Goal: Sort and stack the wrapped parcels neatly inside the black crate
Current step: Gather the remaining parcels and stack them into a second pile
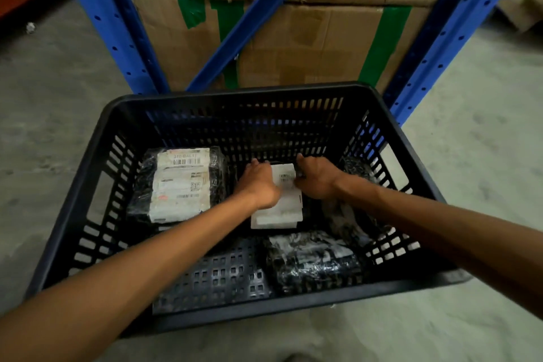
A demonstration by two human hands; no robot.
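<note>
The black slotted crate (pixel 88 156) stands on the floor in front of me. Inside it, at the far middle, lies a parcel with a white label (pixel 280 209). My left hand (pixel 258 182) grips its left side and my right hand (pixel 316 179) grips its right side. A large black-wrapped parcel with a white shipping label (pixel 179 185) lies flat at the far left of the crate. Another black-wrapped parcel (pixel 314 261) rests at the near right. A further black-wrapped parcel (pixel 357 169) leans by the right wall, partly hidden by my right arm.
Blue metal rack posts (pixel 117 26) with a diagonal brace rise just behind the crate, holding large taped cardboard boxes (pixel 308 44). Grey concrete floor (pixel 484 141) surrounds the crate. The crate's near-left bottom shows bare perforated plastic.
</note>
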